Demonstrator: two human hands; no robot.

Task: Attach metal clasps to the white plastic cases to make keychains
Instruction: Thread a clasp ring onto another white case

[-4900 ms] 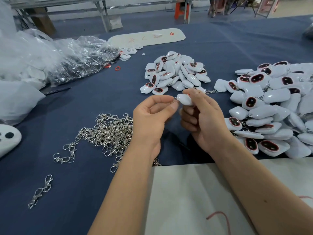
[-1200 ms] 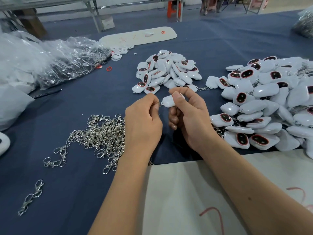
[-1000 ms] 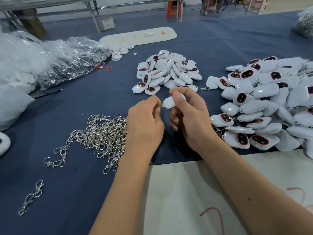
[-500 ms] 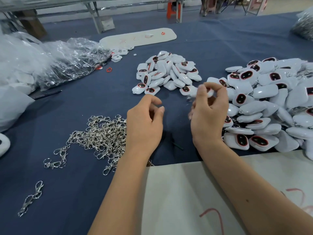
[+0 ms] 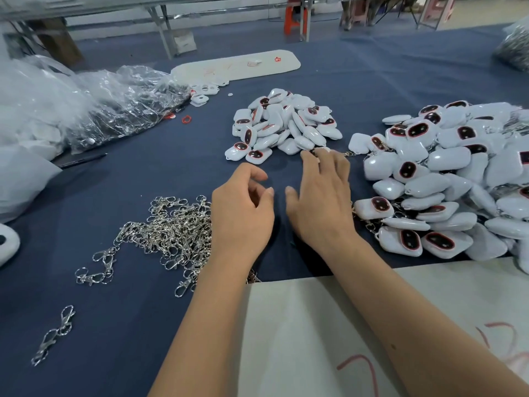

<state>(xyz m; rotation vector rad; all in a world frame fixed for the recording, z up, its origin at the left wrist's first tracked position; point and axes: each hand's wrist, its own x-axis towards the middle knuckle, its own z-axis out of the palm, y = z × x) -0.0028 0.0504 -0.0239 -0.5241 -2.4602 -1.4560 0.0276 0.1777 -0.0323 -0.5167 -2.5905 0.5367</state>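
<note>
Since half a second ago the right hand [image 5: 323, 202] is reaching forward, fingers now spread flat and holding nothing, tips nearing the small pile of white plastic cases [image 5: 283, 124]. Beside it the left hand [image 5: 243, 213] is hovering loosely curled and empty, next to the heap of metal clasps [image 5: 169, 227] lying on the blue cloth [image 5: 143, 173].

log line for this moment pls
left hand: open, empty | right hand: open, reaching to small heap of white plastic cases | silver metal clasps: untouched
</note>
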